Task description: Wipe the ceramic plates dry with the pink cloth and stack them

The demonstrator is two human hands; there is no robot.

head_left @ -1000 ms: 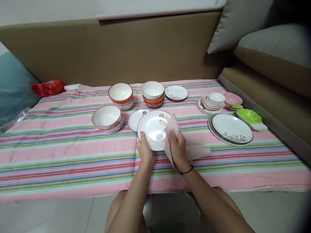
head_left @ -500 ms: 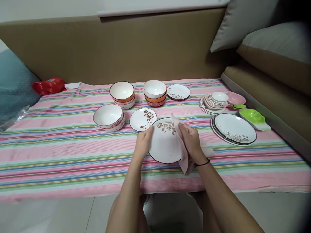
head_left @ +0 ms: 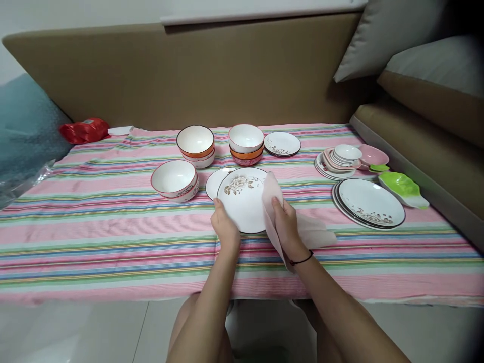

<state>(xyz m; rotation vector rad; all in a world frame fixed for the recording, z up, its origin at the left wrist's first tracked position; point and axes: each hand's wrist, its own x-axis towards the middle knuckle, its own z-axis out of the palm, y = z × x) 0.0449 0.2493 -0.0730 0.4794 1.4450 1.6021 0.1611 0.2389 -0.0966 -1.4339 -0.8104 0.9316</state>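
Note:
A white plate (head_left: 245, 206) with a dark rim and a brown flower print is held up in front of me, tilted. My left hand (head_left: 226, 224) grips its left edge, thumb near the rim. On the opposite side my right hand (head_left: 285, 224) is closed on a pale pink cloth (head_left: 271, 194), which is folded over the plate's right edge. The cloth's loose end hangs to the right of my wrist. Behind the held plate, a smaller white plate (head_left: 215, 182) lies on the striped cloth, partly covered from view.
Stacked bowls (head_left: 174, 179) stand left and behind on the striped tablecloth (head_left: 113, 222). Several plates (head_left: 372, 201), a green leaf-shaped dish (head_left: 403, 189) and small nested bowls (head_left: 346, 154) lie at right. A red plastic bundle (head_left: 85, 131) rests at the far left.
The held plate has moved up and slightly left and turned, so its flower print sits further left and it now covers more of the small plate. The cloth stays at its right edge.

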